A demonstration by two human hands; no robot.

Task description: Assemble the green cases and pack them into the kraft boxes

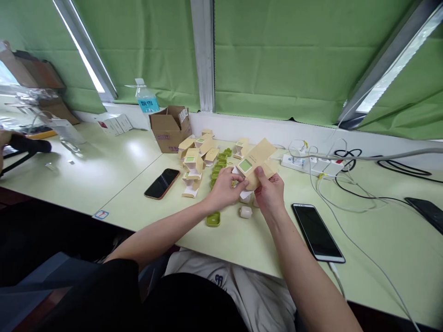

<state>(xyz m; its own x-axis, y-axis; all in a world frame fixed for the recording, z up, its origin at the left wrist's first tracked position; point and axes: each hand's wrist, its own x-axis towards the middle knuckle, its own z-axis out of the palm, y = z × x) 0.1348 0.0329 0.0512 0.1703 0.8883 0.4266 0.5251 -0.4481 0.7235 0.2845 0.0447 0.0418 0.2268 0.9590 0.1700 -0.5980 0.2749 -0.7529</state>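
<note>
Between my two hands is a tan carton (258, 157) with a green square on its face, held raised above the table and partly flattened. My left hand (226, 186) pinches its lower left side, near a white flap. My right hand (270, 189) grips the lower right part, thumb on the front. Small green trays (213, 219) run in a row beside and beyond my left hand. A white rounded piece (245, 212) lies below the carton, with others partly hidden behind my hands. Several opened tan cartons (194, 161) stand left of the row, and another (241, 146) behind it.
A brown cardboard box (169, 131) and a bottle (147, 97) stand at the back. A black phone (162, 183) lies left, a white-framed phone (318, 233) right. Cables surround a power strip (311, 164). Another person's hand (4, 143) shows at far left.
</note>
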